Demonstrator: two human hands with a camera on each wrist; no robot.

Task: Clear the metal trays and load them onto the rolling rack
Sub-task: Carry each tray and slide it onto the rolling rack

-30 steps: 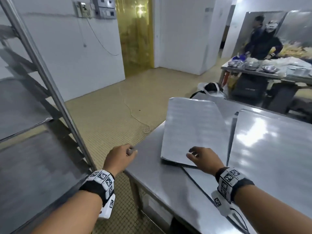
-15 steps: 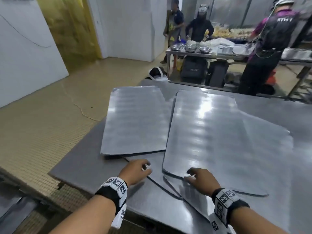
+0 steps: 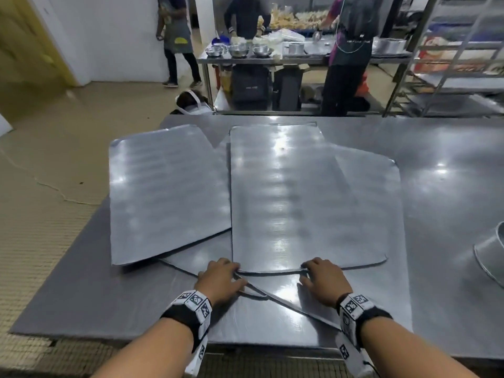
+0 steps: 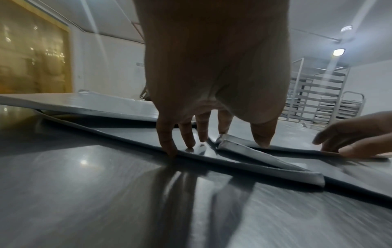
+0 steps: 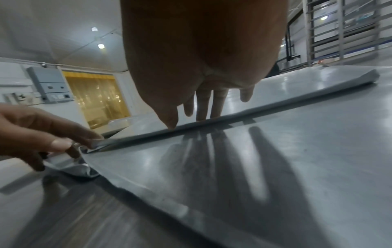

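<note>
Several flat metal trays overlap on the steel table (image 3: 81, 290). The middle tray (image 3: 294, 203) lies on top, with another tray (image 3: 166, 192) to its left and one (image 3: 373, 200) under its right side. My left hand (image 3: 231, 271) touches the middle tray's near-left corner (image 4: 233, 144), fingers straight and tips down on the tray beneath. My right hand (image 3: 308, 271) has straight fingertips (image 5: 201, 117) on the same tray's near edge. Neither hand grips anything. Racks (image 4: 318, 94) stand in the background; a shelved rack (image 3: 450, 77) is at the back right.
A round metal pan (image 3: 493, 257) lies at the table's right edge. Three people work at a far table (image 3: 259, 60) with bowls. A bag (image 3: 191, 103) sits on the floor beyond the table. The table's front edge is just under my wrists.
My view swung right, from the rack beside the table to the trays. Both hands moved from the table's corner and the left tray to the middle tray's near edge.
</note>
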